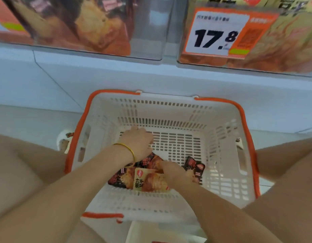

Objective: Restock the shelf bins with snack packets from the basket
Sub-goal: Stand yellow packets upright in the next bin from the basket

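Observation:
A white slotted basket (227,137) with orange handles stands on the floor between my knees. Several snack packets lie in its near half: dark ones (119,178) and a yellow-topped one (150,181). My left hand (137,142), a gold bangle on its wrist, reaches down over the far end of the pile with fingers curled down; its fingertips are hidden. My right hand (176,172) lies on the packets, fingers bent over the yellow-topped packet and another dark packet (195,168). The grip is blurred.
Above the basket runs a pale shelf edge (116,74). Two clear bins sit on it: the left bin (92,27) holds dark and orange packets, the right bin (274,41) holds yellow packets behind a price tag (218,35) reading 17.8. A sandalled foot (65,141) is left of the basket.

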A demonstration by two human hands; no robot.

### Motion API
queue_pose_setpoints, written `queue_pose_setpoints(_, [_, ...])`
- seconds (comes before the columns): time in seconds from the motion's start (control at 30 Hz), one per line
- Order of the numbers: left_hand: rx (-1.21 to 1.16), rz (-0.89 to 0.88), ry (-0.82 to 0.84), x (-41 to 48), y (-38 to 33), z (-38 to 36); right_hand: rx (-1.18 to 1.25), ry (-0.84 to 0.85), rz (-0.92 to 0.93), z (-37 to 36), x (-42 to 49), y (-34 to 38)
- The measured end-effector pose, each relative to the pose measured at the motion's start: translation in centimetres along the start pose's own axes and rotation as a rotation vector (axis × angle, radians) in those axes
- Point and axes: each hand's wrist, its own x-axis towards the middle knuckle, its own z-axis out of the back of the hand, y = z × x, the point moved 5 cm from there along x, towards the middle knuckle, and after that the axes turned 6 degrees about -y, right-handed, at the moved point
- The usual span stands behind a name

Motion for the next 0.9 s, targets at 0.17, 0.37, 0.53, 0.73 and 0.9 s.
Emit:
queue_pose_setpoints(0.17, [-0.087, 0.007, 0.041, 0.8, -0.2, -0.3, 0.009, 0.11, 0.124, 3.5, 0.0, -0.4])
queue_pose_setpoints(0.37, [-0.144, -0.069, 0.113, 0.5, -3.0, 0.2, 0.226, -0.039, 0.257, 14.5, -4.1, -1.1])
queue_pose_setpoints(0.53, [-0.355, -0.125, -0.186, -0.1, -6.3, 6.8, 0.502, -0.374, 0.25, 24.0, -10.2, -4.6])
queue_pose_setpoints(0.73, [-0.69, -0.25, -0.483, -0.9, -11.4, 17.1, 1.148, -0.548, 0.134, 28.7, -18.4, -12.3])
queue_pose_setpoints(0.9, [-0.721, -0.401, -0.638, -2.3, -16.5, 23.3, 1.478, -0.862, 0.264, 31.3, -22.7, -15.3])
